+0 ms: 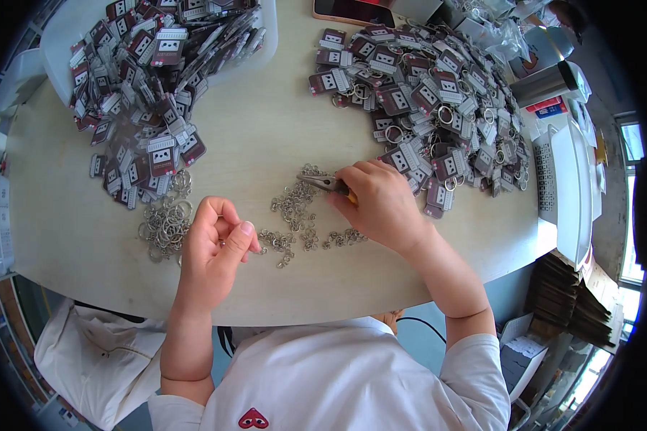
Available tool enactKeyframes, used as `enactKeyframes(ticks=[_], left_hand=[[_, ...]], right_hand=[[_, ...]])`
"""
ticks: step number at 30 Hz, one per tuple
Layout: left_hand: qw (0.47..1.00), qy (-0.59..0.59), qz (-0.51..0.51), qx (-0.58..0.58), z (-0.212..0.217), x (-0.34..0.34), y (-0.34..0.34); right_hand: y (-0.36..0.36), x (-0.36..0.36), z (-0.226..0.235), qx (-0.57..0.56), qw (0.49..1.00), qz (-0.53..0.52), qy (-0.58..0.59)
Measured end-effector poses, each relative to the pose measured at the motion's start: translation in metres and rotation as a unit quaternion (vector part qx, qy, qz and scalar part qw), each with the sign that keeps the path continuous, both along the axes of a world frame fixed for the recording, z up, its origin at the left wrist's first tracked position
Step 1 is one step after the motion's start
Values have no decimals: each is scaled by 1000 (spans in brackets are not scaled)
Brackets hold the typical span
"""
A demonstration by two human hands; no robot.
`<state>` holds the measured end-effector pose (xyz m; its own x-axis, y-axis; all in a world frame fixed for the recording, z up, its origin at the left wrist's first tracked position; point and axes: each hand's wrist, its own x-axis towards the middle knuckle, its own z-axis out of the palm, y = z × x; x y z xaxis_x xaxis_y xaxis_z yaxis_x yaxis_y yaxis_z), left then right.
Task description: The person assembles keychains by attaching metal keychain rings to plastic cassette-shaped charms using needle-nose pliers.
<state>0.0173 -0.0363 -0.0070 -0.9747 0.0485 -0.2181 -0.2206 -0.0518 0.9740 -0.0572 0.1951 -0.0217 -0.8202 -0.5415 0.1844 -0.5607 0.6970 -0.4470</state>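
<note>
My right hand (381, 205) is wrapped round a pair of pliers (326, 183) with an orange-yellow grip. The pliers' jaws point left, over the far end of a scatter of small metal rings (293, 207). At the left of those rings, my left hand (217, 241) is closed in a pinch, thumb against fingers. Whatever lies between its fingertips is too small to make out. Beside it on the left is a heap of larger metal key rings (167, 226). More small rings (345, 238) lie below my right wrist.
Flat dark-and-grey tags (140, 108) spill from a white plastic bin (267, 43) at the far left. Similar tags with key rings (438, 108) are heaped at the far right. A phone (354, 10), a steel bottle (546, 85) and a white basket (569, 194) line the edges.
</note>
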Motion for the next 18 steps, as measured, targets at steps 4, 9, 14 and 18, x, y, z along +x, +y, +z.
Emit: enactKeyframes(ticks=[4, 9, 14, 18], left_hand=[[1000, -10, -7, -4, -5, 7, -1], [1000, -28, -10, 6, -9, 8, 1], [1000, -22, -10, 13, -7, 5, 3], [1000, -25, 0, 14, -6, 7, -1]], right_hand=[[6, -3, 10, 4, 996, 55, -70], [3, -10, 11, -9, 999, 14, -43], [4, -18, 6, 50, 998, 40, -15], [12, -12, 27, -23, 997, 30, -67]])
